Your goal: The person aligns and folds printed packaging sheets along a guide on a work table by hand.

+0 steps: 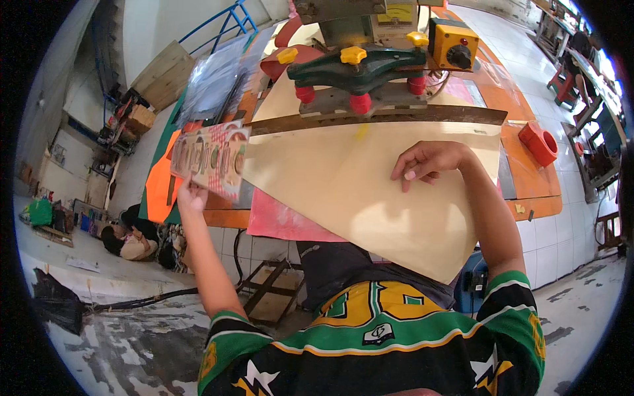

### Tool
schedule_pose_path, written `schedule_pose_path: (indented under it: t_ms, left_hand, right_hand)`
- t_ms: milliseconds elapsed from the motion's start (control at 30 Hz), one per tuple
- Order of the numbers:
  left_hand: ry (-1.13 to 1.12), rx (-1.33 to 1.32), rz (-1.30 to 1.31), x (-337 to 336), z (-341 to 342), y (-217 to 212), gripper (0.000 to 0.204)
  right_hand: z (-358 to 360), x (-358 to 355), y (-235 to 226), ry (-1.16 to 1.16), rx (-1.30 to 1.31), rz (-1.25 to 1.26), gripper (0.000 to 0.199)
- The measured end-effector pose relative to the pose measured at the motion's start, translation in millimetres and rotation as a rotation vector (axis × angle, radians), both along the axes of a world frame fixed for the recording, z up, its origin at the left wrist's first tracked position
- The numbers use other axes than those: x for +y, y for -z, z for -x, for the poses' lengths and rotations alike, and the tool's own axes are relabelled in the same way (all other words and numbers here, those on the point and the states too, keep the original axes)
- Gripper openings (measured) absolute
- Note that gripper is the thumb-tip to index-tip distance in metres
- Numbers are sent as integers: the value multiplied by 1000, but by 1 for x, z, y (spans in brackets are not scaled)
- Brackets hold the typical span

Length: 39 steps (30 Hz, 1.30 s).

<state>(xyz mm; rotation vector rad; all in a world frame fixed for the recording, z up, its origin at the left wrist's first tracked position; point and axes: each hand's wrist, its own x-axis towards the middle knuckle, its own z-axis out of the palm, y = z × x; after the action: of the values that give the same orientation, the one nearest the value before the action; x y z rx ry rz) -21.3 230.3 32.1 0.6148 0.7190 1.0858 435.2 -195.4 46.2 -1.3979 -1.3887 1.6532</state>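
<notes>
A person's left forearm reaches up and away from the body, elbow only slightly bent, ending in a left grip (192, 195) closed in a pinch on the near edge of a flat printed sleeve (211, 155). The thumb side faces the camera; the fingers behind the sleeve are hidden. The right arm bends sharply at the wrist, and the right grip (432, 164) hangs palm down with fingers loosely half-curled and nothing seen between them, over a broad cream sheet (330, 178); whether its fingertips touch the surface is unclear.

The sleeve lies directly beyond the left grip, tilted, well apart from the right grip. It is thin, glossy and roughly rectangular, with food pictures and red-and-white checks. The smooth, matte cream sheet spreads beneath the right grip and tapers toward the wearer, its left edge near the left grip. A pink sheet (284, 218) shows beneath it, to the right of the left grip. Just left of that grip lies a flat, bright orange piece (158, 188).

Beyond both grips, a long metal bar (383, 117) crosses the orange tabletop (538, 206) below a dark green press head (370, 69) with star-shaped yellow knobs (353, 55). A red ring-shaped roll (540, 143) sits right of the right grip.
</notes>
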Motion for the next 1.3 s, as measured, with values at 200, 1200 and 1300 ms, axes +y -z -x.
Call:
schedule_pose_path:
  t_ms: [200,1200,1300]
  left_hand:
    - [51,-152,-151,-113,-28,4,36]
    - [10,-337,-393,-253,-158,3,55]
    - [-11,-354,-420,-260,-159,-3,59]
  right_hand:
    - [-3,2,1,-36,55,-53,41]
    - [-13,-1,27,16,480,-456,101]
    - [-5,0,22,207,316,-444,94]
